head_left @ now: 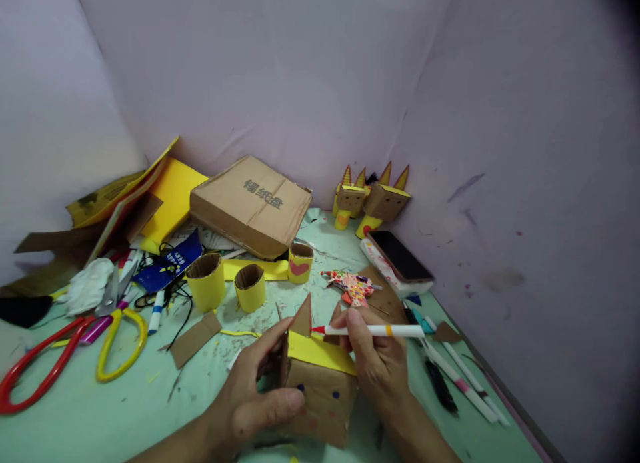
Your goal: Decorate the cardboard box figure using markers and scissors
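Observation:
My left hand (260,383) is wrapped round the left side of a small cardboard animal head (320,390), its thumb across the front. The head has a yellow strip on top, two dark dots, faint reddish marks and pointed cardboard ears. A red line edges the left ear (303,318); the right ear is partly behind my fingers. In my right hand (375,356) is a white marker pen (395,330) with a red tip, pointing left beside the left ear. My right fingers also rest close to the head's right side.
Yellow cardboard rings (205,290) stand behind my hands. Scissors (113,316) with red and yellow handles lie left, near a cardboard box (250,206). Finished-looking cardboard animals (385,200) stand at the back right, behind a phone (400,255). Several pens (465,383) lie right.

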